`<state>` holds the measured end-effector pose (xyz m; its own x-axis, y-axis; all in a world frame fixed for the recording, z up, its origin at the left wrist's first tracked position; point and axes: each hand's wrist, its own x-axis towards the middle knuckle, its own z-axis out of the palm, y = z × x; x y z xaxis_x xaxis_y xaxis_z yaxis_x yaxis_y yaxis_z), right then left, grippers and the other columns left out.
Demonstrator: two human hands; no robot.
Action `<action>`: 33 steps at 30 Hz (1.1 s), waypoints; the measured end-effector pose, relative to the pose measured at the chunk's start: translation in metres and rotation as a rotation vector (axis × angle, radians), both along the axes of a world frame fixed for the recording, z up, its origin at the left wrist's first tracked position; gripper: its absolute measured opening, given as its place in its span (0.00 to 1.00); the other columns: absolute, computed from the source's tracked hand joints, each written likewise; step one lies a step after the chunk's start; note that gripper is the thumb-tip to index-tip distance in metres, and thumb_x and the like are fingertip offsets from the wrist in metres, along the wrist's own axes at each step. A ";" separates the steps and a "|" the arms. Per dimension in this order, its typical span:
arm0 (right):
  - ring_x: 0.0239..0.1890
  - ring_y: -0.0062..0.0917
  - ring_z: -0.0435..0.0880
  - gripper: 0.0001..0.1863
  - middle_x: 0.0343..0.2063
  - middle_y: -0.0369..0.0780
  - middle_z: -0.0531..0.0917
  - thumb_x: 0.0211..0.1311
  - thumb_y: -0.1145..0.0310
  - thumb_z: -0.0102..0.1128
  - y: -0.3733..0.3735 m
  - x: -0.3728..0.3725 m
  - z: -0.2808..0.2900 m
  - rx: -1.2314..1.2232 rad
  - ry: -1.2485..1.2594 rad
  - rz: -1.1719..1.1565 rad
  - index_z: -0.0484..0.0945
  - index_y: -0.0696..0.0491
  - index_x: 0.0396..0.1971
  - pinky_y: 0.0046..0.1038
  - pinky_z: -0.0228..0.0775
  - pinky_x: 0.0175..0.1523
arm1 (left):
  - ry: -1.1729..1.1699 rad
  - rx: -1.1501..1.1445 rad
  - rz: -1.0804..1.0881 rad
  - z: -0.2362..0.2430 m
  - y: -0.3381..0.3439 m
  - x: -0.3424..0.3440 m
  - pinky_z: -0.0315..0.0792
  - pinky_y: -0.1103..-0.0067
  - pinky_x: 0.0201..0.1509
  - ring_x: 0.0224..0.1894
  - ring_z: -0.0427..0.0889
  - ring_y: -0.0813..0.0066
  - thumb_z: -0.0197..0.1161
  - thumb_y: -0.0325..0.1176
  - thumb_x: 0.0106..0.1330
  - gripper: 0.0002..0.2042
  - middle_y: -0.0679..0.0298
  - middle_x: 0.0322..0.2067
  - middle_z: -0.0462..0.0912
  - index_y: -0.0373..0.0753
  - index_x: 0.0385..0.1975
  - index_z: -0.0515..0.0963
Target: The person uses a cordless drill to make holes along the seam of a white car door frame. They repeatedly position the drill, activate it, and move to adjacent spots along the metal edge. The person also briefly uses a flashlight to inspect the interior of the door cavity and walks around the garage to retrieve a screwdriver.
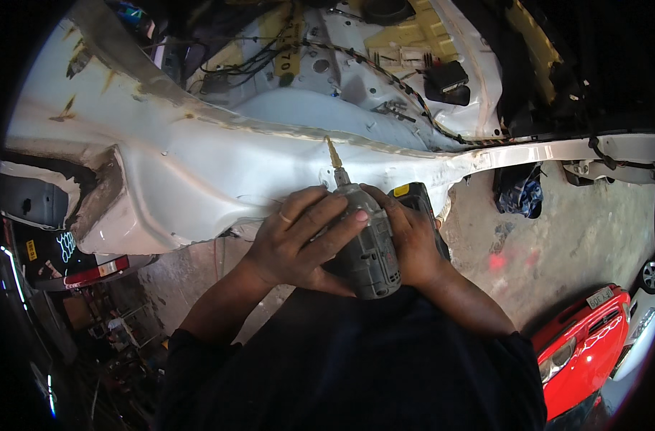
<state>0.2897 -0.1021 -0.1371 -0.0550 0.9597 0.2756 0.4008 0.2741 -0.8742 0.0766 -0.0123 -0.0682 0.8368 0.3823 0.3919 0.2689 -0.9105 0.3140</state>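
A dark grey cordless drill (374, 248) is held in front of me, its nose facing away from my body. A gold tapered bit (333, 153) sits in its chuck, with the tip by the upper flange of a white car body panel (220, 158). Whether the tip touches the metal I cannot tell. My right hand (412, 241) is wrapped round the drill's handle, beside the black and yellow battery (411, 189). Across the left side of the drill's housing lies my left hand (298, 233), gripping it, with a ring on one finger.
Beyond the flange, wiring (370, 61) runs through the stripped car interior. A dark bag (520, 191) rests on the concrete floor (557, 237) to the right. At the lower right stands a red car (589, 352); a red tail light (97, 273) shows at left.
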 end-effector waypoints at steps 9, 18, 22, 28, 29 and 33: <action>0.39 0.44 0.89 0.40 0.41 0.49 0.85 0.55 0.69 0.69 -0.005 -0.014 -0.005 -0.024 -0.062 -0.053 0.69 0.61 0.70 0.42 0.83 0.43 | 0.050 -0.170 -0.015 0.003 -0.015 0.008 0.60 0.41 0.79 0.77 0.63 0.41 0.78 0.66 0.52 0.40 0.57 0.65 0.71 0.59 0.67 0.80; 0.38 0.46 0.89 0.34 0.42 0.50 0.85 0.54 0.66 0.68 -0.005 -0.029 -0.022 0.070 -0.065 -0.080 0.73 0.65 0.61 0.42 0.82 0.44 | -0.021 -0.252 -0.228 -0.007 0.005 0.013 0.83 0.61 0.63 0.67 0.76 0.53 0.80 0.51 0.44 0.28 0.67 0.54 0.78 0.52 0.48 0.86; 0.37 0.46 0.89 0.34 0.40 0.50 0.86 0.52 0.66 0.69 -0.004 -0.031 -0.024 0.064 -0.036 -0.080 0.74 0.66 0.60 0.42 0.82 0.43 | -0.054 -0.250 -0.231 -0.006 0.007 0.015 0.84 0.62 0.61 0.65 0.77 0.54 0.78 0.49 0.45 0.23 0.68 0.50 0.79 0.52 0.44 0.86; 0.36 0.45 0.89 0.36 0.40 0.50 0.86 0.51 0.65 0.71 -0.004 -0.021 -0.024 0.050 -0.048 -0.039 0.74 0.66 0.60 0.41 0.82 0.41 | -0.070 -0.184 -0.222 -0.008 0.006 0.023 0.85 0.58 0.57 0.61 0.79 0.53 0.79 0.53 0.49 0.23 0.65 0.47 0.76 0.52 0.44 0.86; 0.36 0.46 0.89 0.36 0.40 0.50 0.86 0.51 0.65 0.71 -0.003 -0.018 -0.024 0.056 -0.053 -0.030 0.74 0.66 0.60 0.41 0.82 0.41 | -0.074 -0.178 -0.211 -0.008 0.005 0.025 0.85 0.59 0.57 0.61 0.79 0.53 0.78 0.53 0.50 0.23 0.65 0.46 0.76 0.52 0.44 0.86; 0.35 0.46 0.89 0.36 0.39 0.50 0.86 0.50 0.65 0.71 -0.002 -0.013 -0.022 0.060 -0.030 -0.005 0.74 0.67 0.60 0.41 0.83 0.41 | -0.060 -0.158 -0.191 -0.006 0.003 0.027 0.85 0.60 0.57 0.61 0.78 0.54 0.77 0.54 0.51 0.23 0.65 0.46 0.76 0.51 0.44 0.87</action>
